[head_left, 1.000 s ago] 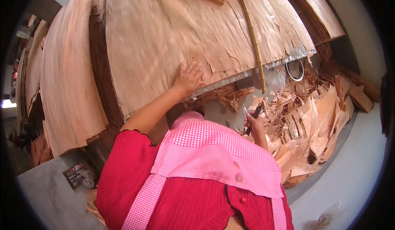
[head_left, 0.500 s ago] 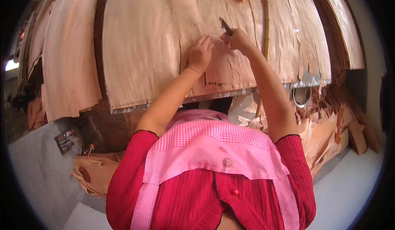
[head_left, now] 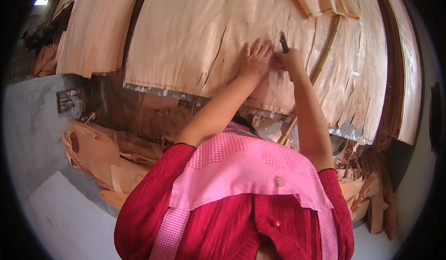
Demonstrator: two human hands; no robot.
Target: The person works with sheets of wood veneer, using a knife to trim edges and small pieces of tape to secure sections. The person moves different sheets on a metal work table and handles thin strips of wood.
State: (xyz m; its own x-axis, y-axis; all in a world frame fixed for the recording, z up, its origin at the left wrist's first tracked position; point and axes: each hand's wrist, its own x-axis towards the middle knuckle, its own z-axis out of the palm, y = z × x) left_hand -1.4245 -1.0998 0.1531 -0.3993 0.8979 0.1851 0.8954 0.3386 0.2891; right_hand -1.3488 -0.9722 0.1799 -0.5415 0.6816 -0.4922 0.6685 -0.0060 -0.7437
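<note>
A large pale wood veneer sheet (head_left: 181, 41) lies in front of me, split by long cracks along its grain. My left hand (head_left: 255, 62) rests flat on it, fingers stretched out and slightly apart. Just to its right, my right hand (head_left: 289, 61) is closed round a slim, dark-handled tool (head_left: 284, 42). The handle's end sticks up past the fist; its working end is hidden, so I cannot tell the exact kind. Beneath the hands, short cracks run toward the sheet's near edge.
A thin bamboo stick (head_left: 326, 51) lies across the sheet at right, with folded veneer strips (head_left: 320, 0) at its far end. More veneer stacks (head_left: 100, 32) stand left and right. Veneer scraps (head_left: 100, 153) are heaped below the table edge. A socket box (head_left: 69, 100) sits in the grey wall.
The view has shifted and tilted. Both hands have moved slightly right over the sheet, and my left fingers are now more spread. My right hand still grips the dark-handled tool.
</note>
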